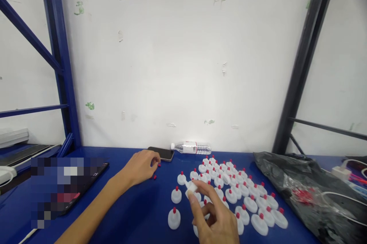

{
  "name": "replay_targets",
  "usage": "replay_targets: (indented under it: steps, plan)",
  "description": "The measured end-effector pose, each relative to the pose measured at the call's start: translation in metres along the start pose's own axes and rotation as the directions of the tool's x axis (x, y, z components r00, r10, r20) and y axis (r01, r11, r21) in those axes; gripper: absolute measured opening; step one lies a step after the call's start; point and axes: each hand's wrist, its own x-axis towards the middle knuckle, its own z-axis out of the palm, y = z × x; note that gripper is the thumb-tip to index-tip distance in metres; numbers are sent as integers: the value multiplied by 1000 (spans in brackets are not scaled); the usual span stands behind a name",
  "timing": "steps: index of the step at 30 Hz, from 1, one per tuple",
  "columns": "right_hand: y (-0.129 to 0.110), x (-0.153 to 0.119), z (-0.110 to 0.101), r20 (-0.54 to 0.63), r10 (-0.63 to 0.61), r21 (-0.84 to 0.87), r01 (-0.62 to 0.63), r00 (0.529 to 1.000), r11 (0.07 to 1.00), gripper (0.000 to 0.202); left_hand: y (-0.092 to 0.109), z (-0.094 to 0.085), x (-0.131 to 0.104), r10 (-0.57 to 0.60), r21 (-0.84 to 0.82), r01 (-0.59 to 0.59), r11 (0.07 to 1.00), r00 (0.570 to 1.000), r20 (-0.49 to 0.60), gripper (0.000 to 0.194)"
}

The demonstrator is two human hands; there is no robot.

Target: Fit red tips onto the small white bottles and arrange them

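Head view, right hand [213, 217] fingers pinching white cap [191, 187], left hand [140, 167] fingers curled over red tips [155, 177]

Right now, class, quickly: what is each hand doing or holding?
Left hand: curled over small red tips on the blue table; whether it grips one cannot be told.
Right hand: pinching a white cap in its fingertips.
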Motion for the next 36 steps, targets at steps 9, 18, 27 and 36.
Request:
replay_targets:
  steps: [9,18,27,36]
  plan:
    - [-4,0,-1,22,-21,64,20,1000,998,44,-13,2,-6,-63,366,14,931,990,123,22]
    - [-1,1,0,37,-45,65,43,998,997,42,-14,8,-3,-28,288,11,957,998,57,19]
    - [11,1,3,95,-74,53,70,993,996,39,33,2,-13,270,-287,-231,929,957,103,19]
    - [11,2,2,151,-70,46,63,986,997,39,36,25,-10,357,-656,-194,729,926,123,20]
